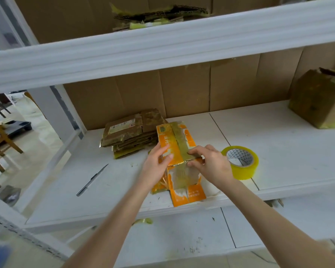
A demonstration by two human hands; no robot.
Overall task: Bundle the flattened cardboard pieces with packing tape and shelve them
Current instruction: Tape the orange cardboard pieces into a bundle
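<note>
An orange and white flattened cardboard piece (179,144), crossed by a strip of yellowish tape, lies on the white middle shelf (278,144) near its front edge. My left hand (159,163) grips its left side, thumb on top. My right hand (209,161) pinches the taped fold at the middle of the piece. A roll of yellowish packing tape (240,162) stands just right of my right hand. A taped stack of brown flattened cardboard (132,134) lies behind and to the left.
A slim knife (92,180) lies on the shelf to the left. A brown box (317,101) stands at the far right. More taped cardboard (159,16) sits on the upper shelf. Wooden furniture (0,136) stands on the floor at left.
</note>
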